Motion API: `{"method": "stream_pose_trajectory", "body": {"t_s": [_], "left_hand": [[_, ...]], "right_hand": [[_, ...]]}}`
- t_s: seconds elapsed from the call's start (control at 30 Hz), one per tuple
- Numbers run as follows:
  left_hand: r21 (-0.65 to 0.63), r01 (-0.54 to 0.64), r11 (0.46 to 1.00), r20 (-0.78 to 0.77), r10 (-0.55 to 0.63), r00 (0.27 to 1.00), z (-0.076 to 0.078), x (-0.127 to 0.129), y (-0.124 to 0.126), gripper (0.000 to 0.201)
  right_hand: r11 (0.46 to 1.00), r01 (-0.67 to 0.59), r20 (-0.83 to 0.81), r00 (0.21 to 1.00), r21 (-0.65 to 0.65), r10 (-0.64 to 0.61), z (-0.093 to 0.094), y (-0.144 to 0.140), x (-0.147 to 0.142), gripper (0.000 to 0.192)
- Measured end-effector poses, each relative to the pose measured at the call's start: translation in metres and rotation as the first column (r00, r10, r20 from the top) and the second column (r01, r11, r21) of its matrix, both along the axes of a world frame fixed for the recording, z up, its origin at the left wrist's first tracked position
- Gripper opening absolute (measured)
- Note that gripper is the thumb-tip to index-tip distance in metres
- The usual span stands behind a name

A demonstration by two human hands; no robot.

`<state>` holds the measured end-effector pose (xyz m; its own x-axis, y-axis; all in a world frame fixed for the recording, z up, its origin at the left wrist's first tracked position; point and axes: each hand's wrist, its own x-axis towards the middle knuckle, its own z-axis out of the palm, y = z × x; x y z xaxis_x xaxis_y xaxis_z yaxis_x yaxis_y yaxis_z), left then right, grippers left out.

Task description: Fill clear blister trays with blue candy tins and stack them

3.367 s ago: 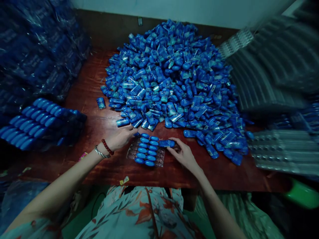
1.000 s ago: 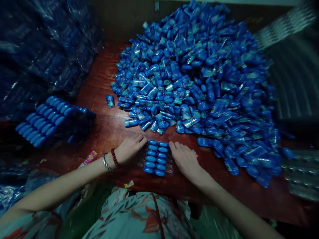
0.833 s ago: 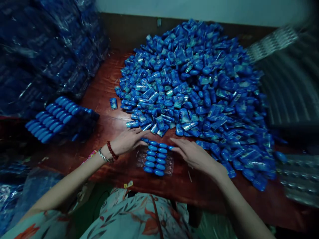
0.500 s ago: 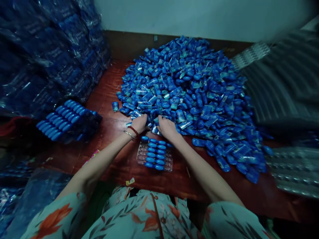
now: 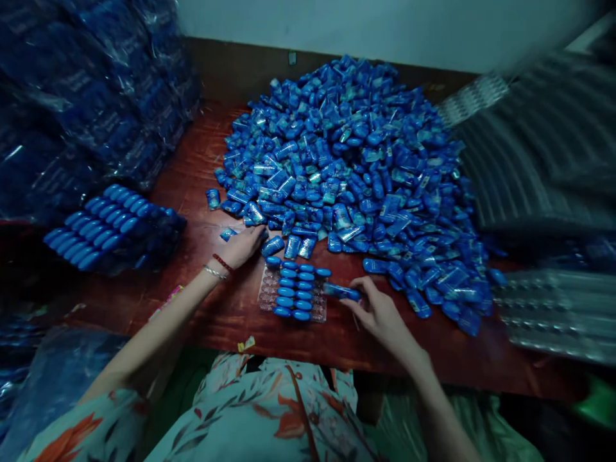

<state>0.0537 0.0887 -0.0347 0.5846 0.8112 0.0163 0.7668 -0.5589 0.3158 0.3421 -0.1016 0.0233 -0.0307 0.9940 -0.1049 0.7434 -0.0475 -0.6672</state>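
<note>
Right hand [image 5: 380, 314] pinching one blue wrapped packet [image 5: 342, 292] at 3 o'clock of clear tray [image 5: 292, 294], left hand [image 5: 243, 246] at its 10 o'clock, fingers curled loosely onto loose packet [image 5: 272, 245], big packet heap [image 5: 351, 173] at 12 o'clock.

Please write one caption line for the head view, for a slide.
Right hand holds a blue pack beside a part-filled tray; left hand reaches the pile.

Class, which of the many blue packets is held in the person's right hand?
The blue packet beside the tray's right edge, pinched by the right hand.
</note>
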Motion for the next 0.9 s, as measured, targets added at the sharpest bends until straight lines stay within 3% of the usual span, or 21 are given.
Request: {"method": "stream_pose_trajectory", "body": {"t_s": [0.1, 0.17, 0.27, 0.3, 0.37, 0.43, 0.53, 0.6, 0.67, 0.77, 0.83, 0.9], "left_hand": [[-0.109, -0.13, 0.985, 0.328, 0.159, 0.931, -0.005, -0.018, -0.016, 0.032], [-0.256, -0.253, 0.933, 0.491, 0.351, 0.797, -0.005, -0.028, -0.037, 0.033], [-0.56, -0.282, 0.779, 0.566, 0.609, 0.556, 0.003, -0.038, -0.081, 0.04], [-0.638, -0.247, 0.729, 0.547, 0.655, 0.521, 0.007, -0.039, -0.095, 0.042], [-0.722, -0.175, 0.669, 0.497, 0.678, 0.542, 0.015, -0.038, -0.119, 0.042], [-0.706, -0.14, 0.694, 0.493, 0.624, 0.606, 0.019, -0.032, -0.133, 0.038], [-0.569, -0.193, 0.8, 0.522, 0.532, 0.667, 0.018, -0.021, -0.135, 0.036], [-0.437, -0.278, 0.855, 0.524, 0.493, 0.694, 0.016, -0.013, -0.129, 0.036], [-0.28, -0.311, 0.908, 0.524, 0.417, 0.743, 0.014, -0.007, -0.121, 0.031], [-0.021, -0.154, 0.988, 0.492, 0.144, 0.859, 0.01, -0.004, -0.11, 0.024], [0.111, 0.021, 0.994, 0.43, -0.067, 0.9, 0.006, -0.006, -0.103, 0.029], [0.18, 0.156, 0.971, 0.369, -0.214, 0.905, 0.003, -0.01, -0.095, 0.033]], "right_hand": [[0.965, -0.059, 0.139, 0.99, 0.254, 0.024, -0.03, 0.001, -0.02, 0.018], [0.921, -0.153, 0.28, 0.959, 0.359, 0.05, -0.044, 0.004, -0.027, 0.024], [0.901, -0.288, 0.48, 0.871, 0.325, 0.105, -0.045, 0.007, -0.03, 0.033], [0.901, -0.327, 0.528, 0.838, 0.285, 0.137, -0.041, 0.008, -0.031, 0.034], [0.898, -0.396, 0.599, 0.772, 0.194, 0.211, -0.03, 0.01, -0.033, 0.033], [0.89, -0.442, 0.643, 0.715, 0.113, 0.274, -0.02, 0.014, -0.036, 0.031], [0.883, -0.469, 0.662, 0.67, 0.028, 0.335, -0.011, 0.02, -0.038, 0.029], [0.887, -0.461, 0.629, 0.697, 0.028, 0.343, -0.012, 0.021, -0.035, 0.03], [0.902, -0.422, 0.543, 0.78, 0.088, 0.311, -0.017, 0.019, -0.031, 0.03], [0.932, -0.299, 0.35, 0.912, 0.207, 0.215, -0.029, 0.012, -0.024, 0.029], [0.938, -0.234, 0.278, 0.947, 0.254, 0.161, -0.036, 0.007, -0.022, 0.027], [0.938, -0.227, 0.311, 0.94, 0.263, 0.14, -0.039, 0.005, -0.022, 0.025]]}}
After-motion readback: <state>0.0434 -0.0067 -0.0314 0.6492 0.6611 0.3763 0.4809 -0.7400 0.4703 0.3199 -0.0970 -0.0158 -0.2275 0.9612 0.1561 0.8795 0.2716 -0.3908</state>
